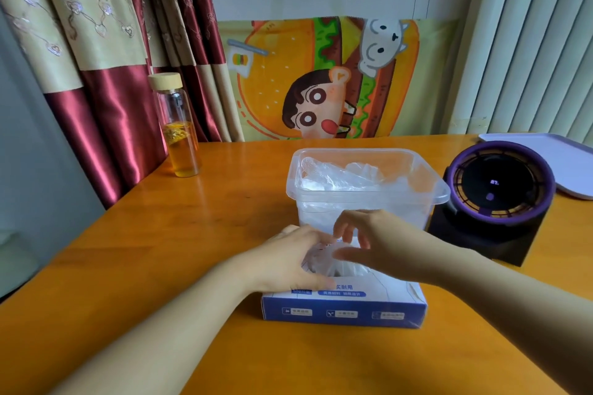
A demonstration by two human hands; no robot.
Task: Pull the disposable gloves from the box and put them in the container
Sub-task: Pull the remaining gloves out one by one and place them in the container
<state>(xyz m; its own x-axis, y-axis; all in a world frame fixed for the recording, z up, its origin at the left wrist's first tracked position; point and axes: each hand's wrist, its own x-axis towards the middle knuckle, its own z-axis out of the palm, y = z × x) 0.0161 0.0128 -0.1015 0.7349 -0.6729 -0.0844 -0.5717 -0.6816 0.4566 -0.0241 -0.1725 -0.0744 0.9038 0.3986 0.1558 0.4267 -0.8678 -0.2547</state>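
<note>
Head view: a person's two bare forearms reach in from 6 o'clock over an orange wooden table [154,234].
Glove box [343,311]: blue and white carton, lying flat near the table's front edge, opening facing up.
Glove tuft [333,261]: thin clear plastic sticking up out of the box opening, between the two hands.
Left hand [288,260]: rests on the box top at 9 o'clock of the tuft, fingers curled against the plastic; blur hides whether it actually grips.
Right hand [385,244]: arched over the tuft from 3 o'clock, thumb and curled fingers closed in a narrow pinch on the plastic.
Container [365,192]: clear, square tub at 12 o'clock of the box, just behind it, upright.
Gloves in container [340,176]: crumpled clear heap reaching near the rim.
Bottle [178,125]: glass, pale lid, amber liquid in its lower part; 10 o'clock of the container, well apart.
Fan [494,199]: black with a purple ring, at 3 o'clock, just beside the container.
Tray [564,163]: pale, flat, at 1 o'clock of the fan.
</note>
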